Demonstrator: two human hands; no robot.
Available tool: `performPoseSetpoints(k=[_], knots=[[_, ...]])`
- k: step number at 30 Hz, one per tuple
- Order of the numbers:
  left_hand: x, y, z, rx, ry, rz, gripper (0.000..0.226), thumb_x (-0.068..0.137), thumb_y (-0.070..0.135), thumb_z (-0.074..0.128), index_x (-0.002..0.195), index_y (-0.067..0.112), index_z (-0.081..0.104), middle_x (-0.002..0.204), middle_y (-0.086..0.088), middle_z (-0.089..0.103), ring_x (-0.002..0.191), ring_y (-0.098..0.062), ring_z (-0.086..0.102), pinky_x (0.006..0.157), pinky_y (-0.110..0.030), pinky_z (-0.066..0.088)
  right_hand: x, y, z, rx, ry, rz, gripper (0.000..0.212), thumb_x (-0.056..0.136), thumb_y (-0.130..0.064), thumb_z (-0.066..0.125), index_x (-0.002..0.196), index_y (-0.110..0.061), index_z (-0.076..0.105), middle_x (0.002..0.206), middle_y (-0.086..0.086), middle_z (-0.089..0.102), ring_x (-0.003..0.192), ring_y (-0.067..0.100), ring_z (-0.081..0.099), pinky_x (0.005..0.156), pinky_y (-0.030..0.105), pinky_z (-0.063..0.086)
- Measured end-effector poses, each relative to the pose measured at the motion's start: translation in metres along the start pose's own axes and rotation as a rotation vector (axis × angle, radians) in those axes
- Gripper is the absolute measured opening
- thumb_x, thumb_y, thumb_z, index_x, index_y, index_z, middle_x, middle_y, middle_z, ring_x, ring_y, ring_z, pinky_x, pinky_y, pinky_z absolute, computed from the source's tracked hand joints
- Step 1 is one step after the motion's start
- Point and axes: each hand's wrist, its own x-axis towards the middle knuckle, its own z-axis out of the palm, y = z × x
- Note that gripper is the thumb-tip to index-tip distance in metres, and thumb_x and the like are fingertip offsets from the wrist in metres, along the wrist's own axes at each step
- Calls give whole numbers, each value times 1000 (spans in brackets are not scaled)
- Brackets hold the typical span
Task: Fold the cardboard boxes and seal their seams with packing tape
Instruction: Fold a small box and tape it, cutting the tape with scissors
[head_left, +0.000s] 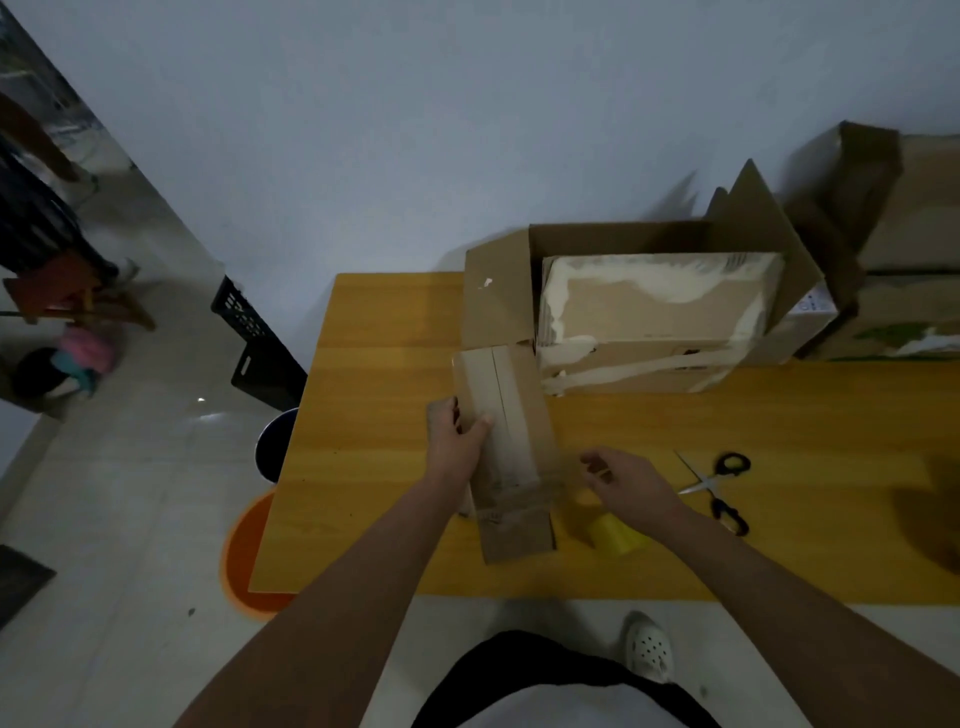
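Note:
A small brown cardboard box stands on the yellow table, its two top flaps meeting in a seam down the middle. My left hand grips its left side, thumb on the top flap. A strip of clear tape runs across the box's near end. My right hand pinches the end of that tape just to the right of the box. Under my right wrist lies a yellow tape roll.
Black-handled scissors lie open to the right of my hand. A large open carton holding flat cardboard sits behind the small box, with more cartons at the far right. A black crate and an orange stool stand left of the table.

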Motion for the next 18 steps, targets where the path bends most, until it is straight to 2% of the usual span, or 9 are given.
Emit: performPoseSetpoints(k=[3, 6, 8, 10, 12, 14, 16, 18], knots=[[-4, -6, -3, -35, 77, -9, 64, 98, 41, 56, 154, 24, 29, 152, 2, 39, 135, -23, 43, 100, -37, 44, 0, 15, -4, -138, -52, 15, 40, 101, -37, 50, 135, -17, 52, 128, 2, 59, 110, 19, 58, 92, 35, 49], [-10, -8, -5, -60, 154, -48, 52, 102, 42, 47, 150, 23, 37, 145, 1, 46, 130, -23, 46, 97, -35, 42, 0, 26, -8, -252, -132, 8, 43, 96, -49, 53, 126, -18, 57, 118, 1, 64, 103, 18, 60, 88, 34, 50], [-12, -17, -6, -50, 249, -81, 43, 104, 43, 42, 143, 26, 45, 135, 1, 51, 118, -21, 51, 91, -37, 44, 1, 31, -11, -291, -207, 1, 42, 95, -53, 52, 114, -17, 61, 106, 2, 65, 92, 19, 61, 75, 31, 50], [-18, -30, -8, -50, 351, -113, 33, 105, 42, 40, 131, 27, 53, 126, 0, 56, 106, -19, 53, 85, -36, 43, 0, 34, -16, -320, -267, -18, 43, 94, -55, 52, 105, -15, 62, 91, 4, 63, 77, 19, 58, 61, 27, 42], [-26, -48, -10, -126, 415, -204, 24, 107, 32, 39, 119, 19, 55, 113, -3, 60, 99, -21, 58, 83, -35, 46, -1, 38, -19, -390, -312, -62, 49, 93, -58, 51, 113, -15, 62, 82, -2, 56, 70, 14, 53, 56, 26, 37], [-37, -73, -11, -299, 400, -442, 20, 105, 18, 45, 115, 7, 58, 98, -8, 62, 89, -23, 61, 75, -34, 54, -1, 42, -21, -470, -326, -116, 57, 92, -61, 51, 125, -15, 58, 86, -4, 54, 75, 13, 51, 62, 28, 38], [-52, -94, -3, -454, 271, -665, 15, 99, 5, 53, 109, -4, 61, 92, -15, 64, 79, -25, 62, 61, -32, 59, 0, 44, -22, -469, -351, -145, 58, 93, -59, 50, 130, -14, 56, 95, 0, 58, 77, 14, 50, 67, 27, 38], [-63, -114, 13, -513, 161, -742, 14, 96, -1, 57, 106, -8, 63, 100, -20, 65, 85, -29, 64, 67, -36, 60, -2, 45, -23, -413, -389, -153, 56, 96, -54, 49, 131, -11, 54, 86, -5, 52, 68, 9, 45, 60, 23, 34]])
